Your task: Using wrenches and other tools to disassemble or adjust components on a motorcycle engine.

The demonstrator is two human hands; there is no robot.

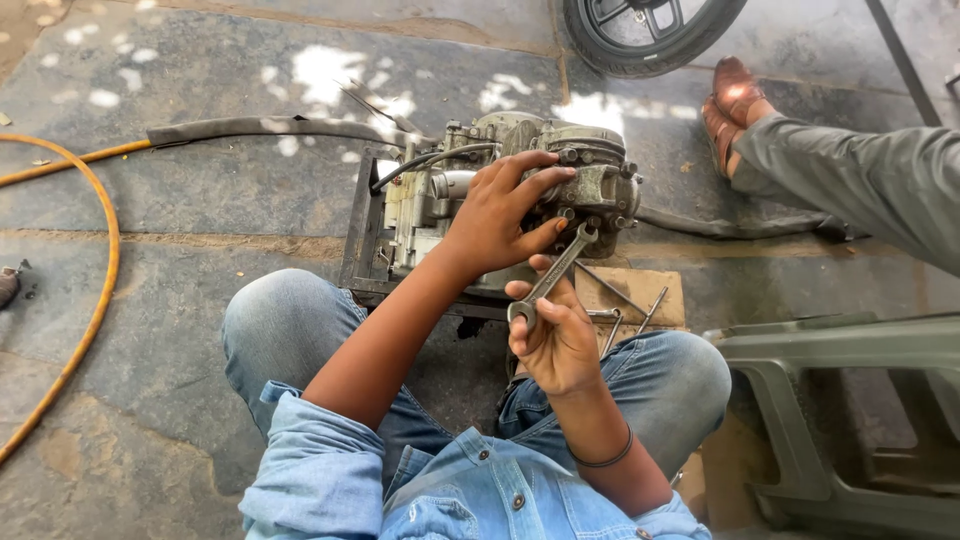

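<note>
Nearest, the right hand point(556, 340) is clenched around a flat open-ended spanner point(552, 274), its jaw end up against a bolt on the engine's side cover. Just beyond, the left hand point(498, 215) lies spread and grasping the small grimy engine point(600, 185), which sits on a metal stand point(358, 235) on the stone floor. The step looks like working a cover bolt; seating the spanner squarely seems needed next, while a yellow hose point(95, 290) and a wheel point(640, 40) lie farther off.
</note>
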